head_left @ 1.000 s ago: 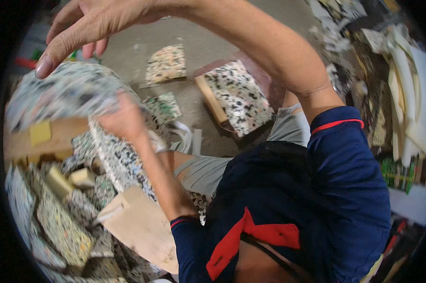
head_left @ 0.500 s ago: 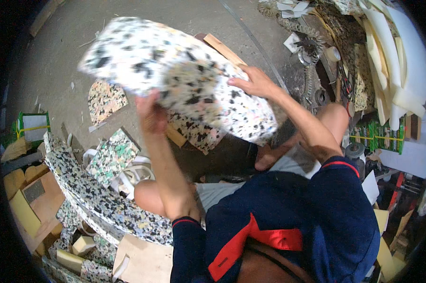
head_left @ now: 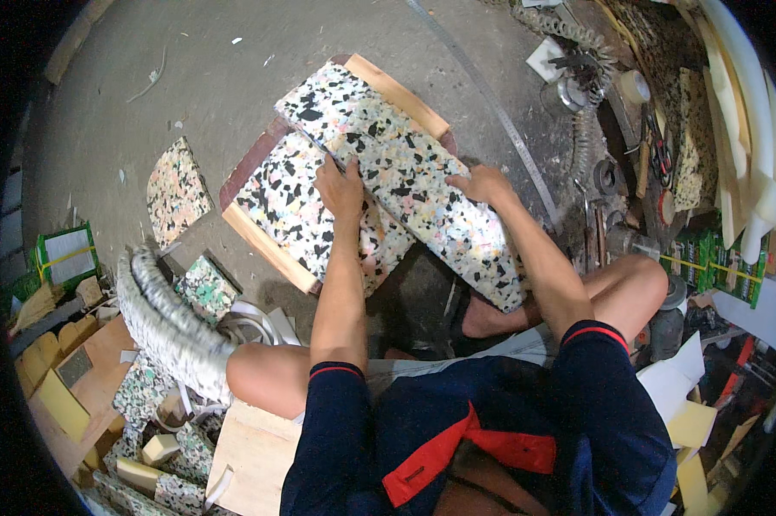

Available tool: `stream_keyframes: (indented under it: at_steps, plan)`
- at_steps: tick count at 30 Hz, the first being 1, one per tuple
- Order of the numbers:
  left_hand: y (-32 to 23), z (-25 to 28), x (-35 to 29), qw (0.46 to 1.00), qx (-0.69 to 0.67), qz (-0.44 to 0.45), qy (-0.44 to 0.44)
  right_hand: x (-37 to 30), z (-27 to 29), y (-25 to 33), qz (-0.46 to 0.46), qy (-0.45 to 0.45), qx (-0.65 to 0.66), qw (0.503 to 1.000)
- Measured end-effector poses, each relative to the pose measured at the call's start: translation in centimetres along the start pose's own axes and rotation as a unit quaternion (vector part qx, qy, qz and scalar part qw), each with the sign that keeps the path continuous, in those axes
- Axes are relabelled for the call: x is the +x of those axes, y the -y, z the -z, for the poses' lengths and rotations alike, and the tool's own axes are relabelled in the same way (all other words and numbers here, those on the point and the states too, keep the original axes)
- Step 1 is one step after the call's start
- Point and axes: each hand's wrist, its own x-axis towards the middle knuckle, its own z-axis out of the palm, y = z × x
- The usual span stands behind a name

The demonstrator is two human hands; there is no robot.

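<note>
A long slab of speckled foam (head_left: 414, 159) lies slantwise over a second speckled foam piece (head_left: 289, 202). Beneath them is a dark red board (head_left: 254, 159) with wooden strips along two sides. My left hand (head_left: 340, 189) is closed at the slab's near edge, above the lower piece; a slim dark line runs by its fingertips, and I cannot tell whether it is a tool or a gap. My right hand (head_left: 484, 185) grips the slab toward its right end, thumb on top and fingers at the far edge. The slab's right end overhangs near my foot.
A rounded foam offcut (head_left: 177, 193) lies left on the floor. A long curved foam strip (head_left: 168, 318), blurred, stands by my left knee among foam scraps. A metal ruler (head_left: 499, 112), coiled hose (head_left: 587, 129) and scissors (head_left: 660, 159) lie to the right, near white foam sheets (head_left: 745, 129).
The long slab has come down from the air onto the board and lower foam piece. My left hand has shifted right along it. The curved strip on the left has moved and is blurred.
</note>
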Motion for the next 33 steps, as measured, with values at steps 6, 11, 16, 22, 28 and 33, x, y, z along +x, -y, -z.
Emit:
stream_keyframes:
  at_steps: [6, 11, 16, 22, 28, 33]
  plan:
    - [2.6, -1.0, 1.1, 0.995, -0.067, -0.067, -0.013, -2.6, 0.6, 1.2, -0.066, -0.060, 0.017, 0.996]
    - [5.5, -1.6, 1.3, 0.990, -0.042, -0.134, -0.004, -3.4, 1.5, 0.9, -0.048, -0.087, -0.031, 0.995]
    - [5.3, -1.5, 1.3, 0.992, 0.023, -0.123, -0.012, -3.2, 0.8, 0.8, -0.060, -0.109, -0.027, 0.992]
    - [5.2, -2.0, 1.4, 0.989, 0.087, -0.123, -0.013, -4.3, 0.2, 1.5, -0.069, -0.111, -0.059, 0.990]
    - [5.4, -1.7, 1.6, 0.987, 0.098, -0.128, 0.003, -2.2, -2.7, 9.9, 0.331, -0.412, 0.011, 0.849]
    - [8.1, 2.4, 5.9, 0.995, 0.026, -0.081, 0.057, 4.2, -6.0, 19.9, 0.418, -0.423, -0.081, 0.800]
